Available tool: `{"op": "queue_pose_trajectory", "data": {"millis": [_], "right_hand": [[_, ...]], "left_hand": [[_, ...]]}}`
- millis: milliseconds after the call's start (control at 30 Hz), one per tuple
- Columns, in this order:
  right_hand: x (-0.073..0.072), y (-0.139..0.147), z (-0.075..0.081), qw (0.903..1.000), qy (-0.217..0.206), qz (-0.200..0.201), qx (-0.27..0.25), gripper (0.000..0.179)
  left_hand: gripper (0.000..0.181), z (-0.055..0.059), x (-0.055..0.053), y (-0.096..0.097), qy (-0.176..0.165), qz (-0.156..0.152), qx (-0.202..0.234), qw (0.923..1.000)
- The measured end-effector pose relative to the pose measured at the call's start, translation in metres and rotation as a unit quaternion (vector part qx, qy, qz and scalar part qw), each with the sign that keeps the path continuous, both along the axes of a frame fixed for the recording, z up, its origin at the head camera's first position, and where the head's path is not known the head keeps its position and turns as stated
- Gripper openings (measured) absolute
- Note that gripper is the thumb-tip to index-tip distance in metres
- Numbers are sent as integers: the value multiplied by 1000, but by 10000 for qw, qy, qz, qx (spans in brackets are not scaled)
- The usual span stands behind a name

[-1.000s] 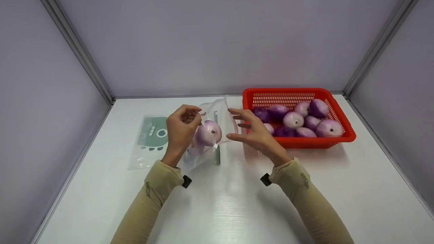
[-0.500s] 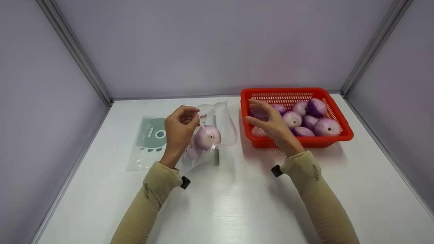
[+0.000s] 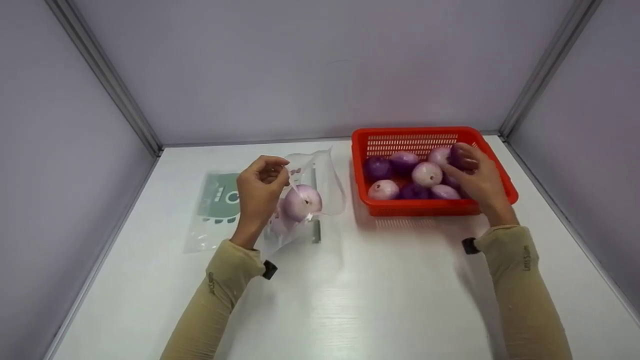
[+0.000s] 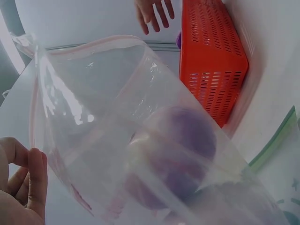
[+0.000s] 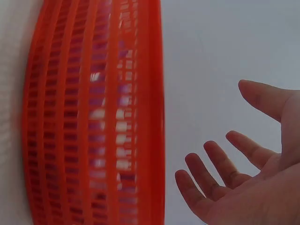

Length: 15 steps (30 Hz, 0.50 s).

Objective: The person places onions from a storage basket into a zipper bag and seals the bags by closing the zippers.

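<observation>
My left hand (image 3: 261, 187) pinches the rim of a clear plastic bag (image 3: 331, 187) between thumb and fingertips. The bag's mouth gapes toward the right, as the left wrist view shows. Inside it lies a purple onion (image 3: 303, 202), blurred through the film in the left wrist view. Over the right part of the red basket (image 3: 425, 206) hovers my right hand (image 3: 482, 182), thumb and fingers spread with nothing between them. It partly covers the onions there. Several more purple onions, one of them a pale onion (image 3: 426, 175), fill the basket.
A clear bag with a green cartoon print (image 3: 212, 200) lies flat on the white table (image 3: 400, 280), left of the held bag. Under the held bag a dark green strip (image 3: 316, 232) shows. Grey walls (image 3: 280, 75) enclose the table at the back and sides.
My right hand has left the bag's mouth and moved right to the far side of the basket. My left hand keeps its pinch, and the bag's mouth has sagged slightly.
</observation>
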State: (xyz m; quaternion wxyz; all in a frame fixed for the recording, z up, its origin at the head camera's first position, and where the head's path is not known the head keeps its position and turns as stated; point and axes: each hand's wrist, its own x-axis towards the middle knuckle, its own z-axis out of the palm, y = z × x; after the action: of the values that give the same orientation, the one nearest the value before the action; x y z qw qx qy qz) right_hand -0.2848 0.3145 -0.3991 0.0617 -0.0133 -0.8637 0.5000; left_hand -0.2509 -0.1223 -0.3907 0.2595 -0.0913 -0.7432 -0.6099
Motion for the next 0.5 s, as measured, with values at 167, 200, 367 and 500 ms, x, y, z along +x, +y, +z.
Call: {"op": "queue_pose_trajectory", "data": {"millis": [167, 200, 367, 500], "right_hand": [[-1, 41, -7, 9948, -366, -446, 840, 83], [-1, 46, -8, 9928, -392, -486, 1019, 83], [-3, 56, -10, 9817, -495, -563, 1750, 81], [-5, 54, -12, 9718, -455, -518, 2254, 77]], "left_hand": [[14, -1, 0, -2, -9, 5, -92, 10000], [14, -1, 0, -2, 2, 5, -106, 9999], [14, -3, -1, -4, 91, -78, -90, 9999], [14, -3, -2, -5, 141, -149, -33, 9998]]}}
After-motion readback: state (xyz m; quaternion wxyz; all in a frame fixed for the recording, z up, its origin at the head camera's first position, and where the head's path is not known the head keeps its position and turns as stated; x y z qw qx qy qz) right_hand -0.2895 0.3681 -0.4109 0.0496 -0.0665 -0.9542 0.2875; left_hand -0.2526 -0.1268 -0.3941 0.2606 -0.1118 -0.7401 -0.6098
